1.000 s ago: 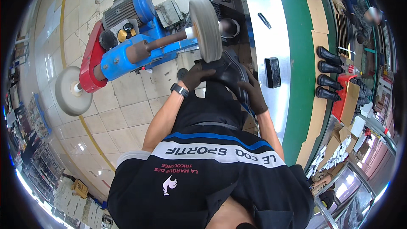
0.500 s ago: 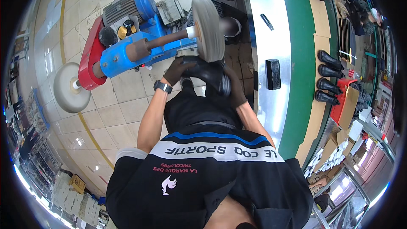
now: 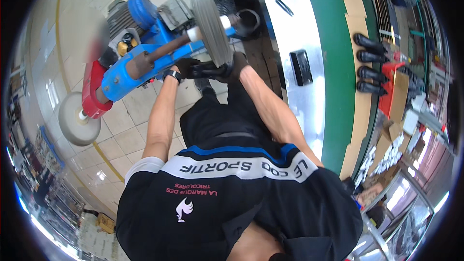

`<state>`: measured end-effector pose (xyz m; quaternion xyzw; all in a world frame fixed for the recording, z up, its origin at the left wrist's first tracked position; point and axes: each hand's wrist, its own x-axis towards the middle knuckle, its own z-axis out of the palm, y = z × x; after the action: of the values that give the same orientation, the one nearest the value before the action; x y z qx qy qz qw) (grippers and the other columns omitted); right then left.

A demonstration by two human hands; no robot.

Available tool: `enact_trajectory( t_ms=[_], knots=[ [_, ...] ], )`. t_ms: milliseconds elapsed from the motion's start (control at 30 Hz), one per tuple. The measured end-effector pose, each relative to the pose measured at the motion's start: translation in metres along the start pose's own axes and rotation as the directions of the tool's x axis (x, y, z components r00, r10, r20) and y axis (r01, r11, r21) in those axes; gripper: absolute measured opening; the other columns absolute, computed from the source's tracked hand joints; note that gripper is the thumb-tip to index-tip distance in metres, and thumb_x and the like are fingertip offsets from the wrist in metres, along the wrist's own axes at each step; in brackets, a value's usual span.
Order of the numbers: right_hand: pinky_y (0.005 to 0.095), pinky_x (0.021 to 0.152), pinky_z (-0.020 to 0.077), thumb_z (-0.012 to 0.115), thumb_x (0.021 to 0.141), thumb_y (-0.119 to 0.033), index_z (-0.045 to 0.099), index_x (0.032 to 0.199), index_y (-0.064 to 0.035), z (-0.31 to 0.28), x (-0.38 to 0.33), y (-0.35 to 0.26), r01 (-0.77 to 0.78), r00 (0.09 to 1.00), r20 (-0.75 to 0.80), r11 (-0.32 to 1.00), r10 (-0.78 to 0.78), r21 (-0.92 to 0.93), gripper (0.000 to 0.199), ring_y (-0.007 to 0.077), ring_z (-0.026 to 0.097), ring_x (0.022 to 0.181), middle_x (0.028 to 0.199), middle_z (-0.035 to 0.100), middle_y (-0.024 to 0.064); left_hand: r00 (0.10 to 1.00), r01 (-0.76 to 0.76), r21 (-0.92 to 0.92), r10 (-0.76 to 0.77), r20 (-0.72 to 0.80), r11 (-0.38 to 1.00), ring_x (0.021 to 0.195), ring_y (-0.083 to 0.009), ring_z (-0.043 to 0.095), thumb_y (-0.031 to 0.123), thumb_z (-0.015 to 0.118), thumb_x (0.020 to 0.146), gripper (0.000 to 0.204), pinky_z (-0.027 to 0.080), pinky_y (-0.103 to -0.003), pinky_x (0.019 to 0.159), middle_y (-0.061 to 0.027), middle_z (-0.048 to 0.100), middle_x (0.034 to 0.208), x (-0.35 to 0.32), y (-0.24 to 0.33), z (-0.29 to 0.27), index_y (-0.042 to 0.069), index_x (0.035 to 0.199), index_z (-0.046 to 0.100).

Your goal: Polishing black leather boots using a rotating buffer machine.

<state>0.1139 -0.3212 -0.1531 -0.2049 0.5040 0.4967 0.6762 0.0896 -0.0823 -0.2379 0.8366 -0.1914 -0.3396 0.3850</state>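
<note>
Clearly both your gloved hands, left hand and right hand, are closed around the dark shoe, stiff-looking and light, pressed under the grey buffing wheel; grip its ends.

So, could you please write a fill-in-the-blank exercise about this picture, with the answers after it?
1. Both hands, the left hand and the right hand, wear gloves of the colour ____.
2. The hands hold a dark object against the grey buffing ____ of the machine.
3. The machine body is mostly ____ in colour.
4. On the left wrist there is a black ____.

Missing words: black; wheel; blue; watch
</note>
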Motion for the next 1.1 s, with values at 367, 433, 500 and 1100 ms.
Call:
enact_trajectory(
  t_ms=[367,433,500,1100],
  knots=[
    [0.0242,0.047,0.0467,0.071,0.071,-0.031,0.063,0.095,0.0001,-0.072,-0.156,0.014,0.446,0.582,0.1,0.214,-0.807,-0.869,0.04,0.0123,0.057,0.055,0.073,0.062,0.0072,0.998,0.06,-0.261,-0.057,0.019,0.963,0.094,-0.0266,0.059,0.014,0.062,0.078,0.036,0.046,-0.033,0.081,-0.0147,0.061,0.104,-0.032,0.197,0.017,0.006,0.112,0.054],
    [0.0248,0.049,0.05,0.07,0.073,-0.026,0.062,0.098,0.0017,-0.076,-0.209,0.01,0.472,0.519,0.046,0.242,-0.854,-0.848,0.038,0.014,0.06,0.059,0.077,0.063,0.009,0.989,-0.145,-0.237,0.139,-0.044,0.961,0.098,-0.0252,0.058,0.012,0.058,0.081,0.037,0.046,-0.033,0.082,-0.0149,0.059,0.108,-0.03,0.227,-0.001,0.003,0.116,0.051],
    [0.026,0.052,0.0525,0.068,0.075,-0.023,0.061,0.099,0.0025,-0.094,-0.244,-0.003,0.611,0.382,-0.024,0.272,-0.924,-0.743,0.036,0.0159,0.062,0.062,0.08,0.063,0.0097,0.932,-0.36,-0.208,0.342,-0.119,0.909,0.102,-0.0238,0.057,0.011,0.054,0.085,0.037,0.046,-0.032,0.083,-0.0151,0.057,0.112,-0.016,0.256,-0.018,0.001,0.119,0.047],
    [0.0378,0.085,0.0485,0.069,0.076,-0.021,0.054,0.113,-0.0023,-0.228,-0.207,-0.381,0.568,-0.506,-0.234,-0.117,-0.83,-0.815,0.045,0.0266,0.055,0.1,0.111,0.056,0.0149,0.924,0.272,-0.893,-0.358,0.137,0.359,0.103,-0.0336,0.054,0.033,0.038,0.093,0.047,0.045,-0.042,0.087,-0.0208,0.048,0.12,0.021,0.299,-0.079,0.003,0.129,0.033]
  ],
)
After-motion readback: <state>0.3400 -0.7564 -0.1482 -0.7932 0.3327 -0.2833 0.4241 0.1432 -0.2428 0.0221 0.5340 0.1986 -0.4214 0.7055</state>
